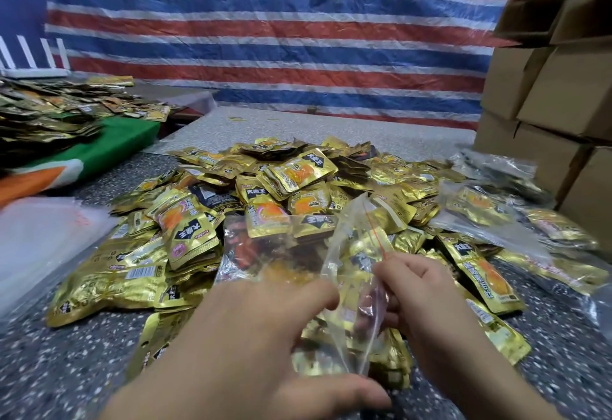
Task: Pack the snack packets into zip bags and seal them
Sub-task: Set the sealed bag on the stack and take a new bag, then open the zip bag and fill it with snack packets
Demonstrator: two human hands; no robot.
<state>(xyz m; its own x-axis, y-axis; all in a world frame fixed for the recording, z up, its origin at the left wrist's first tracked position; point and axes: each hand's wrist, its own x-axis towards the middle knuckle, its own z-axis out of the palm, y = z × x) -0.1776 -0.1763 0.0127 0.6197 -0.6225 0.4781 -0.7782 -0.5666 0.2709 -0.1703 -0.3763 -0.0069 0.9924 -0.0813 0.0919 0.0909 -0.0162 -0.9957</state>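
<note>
Clear zip bag (351, 274) pinched by right hand (427, 300); left hand (251, 336) spread.

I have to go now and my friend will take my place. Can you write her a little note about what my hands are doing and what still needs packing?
Right hand: pinches an empty clear zip bag by its edge, held up over the pile.
Left hand: fingers spread, holding nothing, beside the bag.
Gold snack packets: one big loose heap on the speckled table.
Done: some filled bags lie on the right; whether sealed is unclear.
Left: fill this bag, seal it, then keep going through the heap.
</note>
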